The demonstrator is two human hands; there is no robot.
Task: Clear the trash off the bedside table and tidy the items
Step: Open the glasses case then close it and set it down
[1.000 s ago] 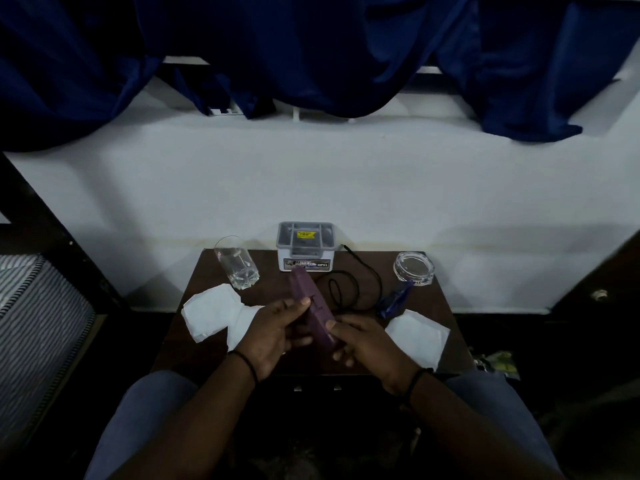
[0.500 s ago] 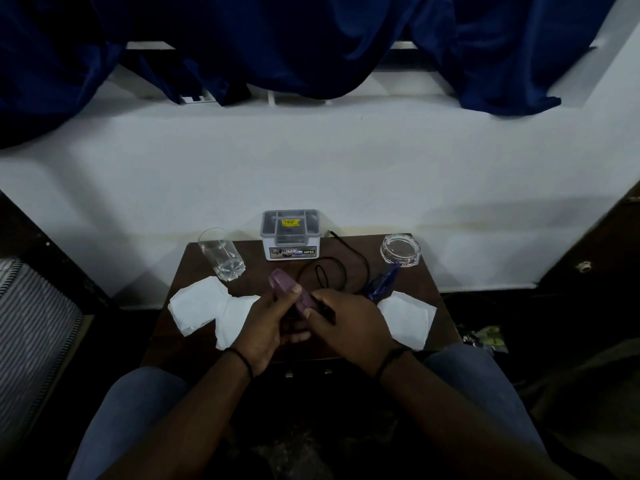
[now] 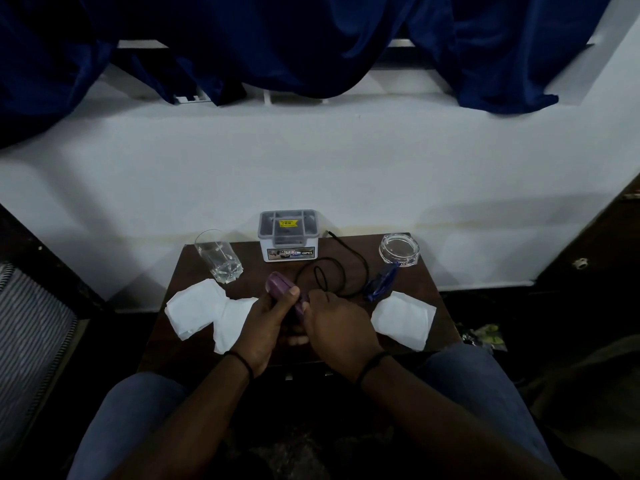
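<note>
Tissues (image 3: 195, 311) lie untouched on the bedside table (image 3: 440, 306), two left, one right. Both the left hand (image 3: 265, 322) and right hand (image 3: 337, 322) grasp a purple case (image 3: 282, 285) (apparently tidying first). Next move, likely: set it down, then gather the tissues.

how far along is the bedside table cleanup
Nothing looks cleared yet. Both hands, left and right, hold a purple oblong case. Left: white crumpled tissues at left and right, loose black cable, blue pen-like item.
</note>
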